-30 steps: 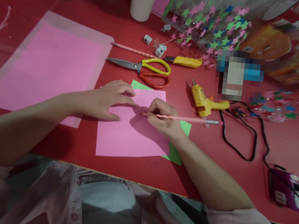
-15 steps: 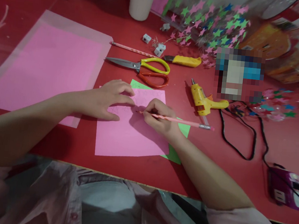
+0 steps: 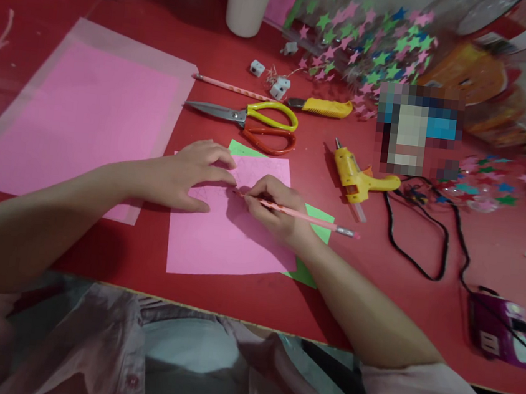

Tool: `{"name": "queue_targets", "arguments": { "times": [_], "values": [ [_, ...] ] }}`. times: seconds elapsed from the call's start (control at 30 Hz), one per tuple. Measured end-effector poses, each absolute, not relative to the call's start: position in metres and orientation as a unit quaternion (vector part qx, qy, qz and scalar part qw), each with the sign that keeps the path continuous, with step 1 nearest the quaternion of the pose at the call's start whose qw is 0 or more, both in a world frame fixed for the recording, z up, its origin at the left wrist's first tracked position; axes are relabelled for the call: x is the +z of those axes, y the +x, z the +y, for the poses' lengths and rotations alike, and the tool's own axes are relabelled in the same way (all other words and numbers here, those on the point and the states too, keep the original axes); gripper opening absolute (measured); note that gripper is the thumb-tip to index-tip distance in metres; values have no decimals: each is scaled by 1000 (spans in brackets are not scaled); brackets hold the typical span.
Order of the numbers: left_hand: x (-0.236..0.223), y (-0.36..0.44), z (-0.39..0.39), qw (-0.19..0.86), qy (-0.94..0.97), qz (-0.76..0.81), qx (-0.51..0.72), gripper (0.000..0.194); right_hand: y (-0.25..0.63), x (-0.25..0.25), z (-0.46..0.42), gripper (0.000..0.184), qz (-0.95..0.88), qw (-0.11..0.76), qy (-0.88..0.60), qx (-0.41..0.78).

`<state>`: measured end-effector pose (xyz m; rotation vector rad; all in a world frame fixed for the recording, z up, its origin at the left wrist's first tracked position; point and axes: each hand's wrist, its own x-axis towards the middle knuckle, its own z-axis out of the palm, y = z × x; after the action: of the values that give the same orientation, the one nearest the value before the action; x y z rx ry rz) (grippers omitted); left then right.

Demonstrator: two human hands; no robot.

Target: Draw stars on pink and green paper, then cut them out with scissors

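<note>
My right hand (image 3: pixel 275 209) is closed around a pink patterned pencil (image 3: pixel 308 216), its tip down on a sheet of pink paper (image 3: pixel 225 243). The eraser end points to the right. Faint pencil lines mark the upper part of this sheet, partly covered by my hands. Fingers spread, my left hand (image 3: pixel 194 177) lies flat across the sheet's upper left edge. Green paper (image 3: pixel 320 227) sticks out from beneath the pink sheet at the top and right. Just beyond my hands lie scissors (image 3: pixel 225 113) with one yellow and one red handle.
A large pink sheet (image 3: pixel 97 117) with a pale border lies left. Behind the scissors are a second pencil (image 3: pixel 232 86) and a yellow cutter knife (image 3: pixel 326 108). To the right are a yellow glue gun (image 3: pixel 359 177), a black cord (image 3: pixel 446 241) and a purple power box (image 3: pixel 496 328). A white cup (image 3: pixel 248 4) stands behind.
My right hand has shifted slightly left with the pencil, and the eraser end has swung down and left. My left hand has stayed in place.
</note>
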<state>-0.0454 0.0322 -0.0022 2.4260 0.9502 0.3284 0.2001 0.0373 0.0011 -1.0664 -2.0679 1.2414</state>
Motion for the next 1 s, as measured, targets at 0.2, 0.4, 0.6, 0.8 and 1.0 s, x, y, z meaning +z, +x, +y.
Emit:
{"name": "queue_targets", "arguments": {
  "times": [0.2, 0.4, 0.6, 0.8, 1.0],
  "values": [
    [-2, -46, 32, 254, 893, 354, 112, 52, 200, 0, 37, 11, -767, 252, -390, 442],
    [0, -45, 32, 253, 894, 353, 107, 50, 200, 0, 36, 14, -771, 270, -404, 411],
    [1, -44, 32, 259, 895, 349, 101, 52, 201, -1, 36, 17, -767, 288, -416, 395],
    [1, -45, 33, 260, 894, 350, 107, 52, 202, -1, 36, 16, -758, 295, -425, 398],
    [0, -45, 32, 255, 896, 347, 109, 51, 203, -1, 38, 18, -759, 301, -431, 385]
  ]
}}
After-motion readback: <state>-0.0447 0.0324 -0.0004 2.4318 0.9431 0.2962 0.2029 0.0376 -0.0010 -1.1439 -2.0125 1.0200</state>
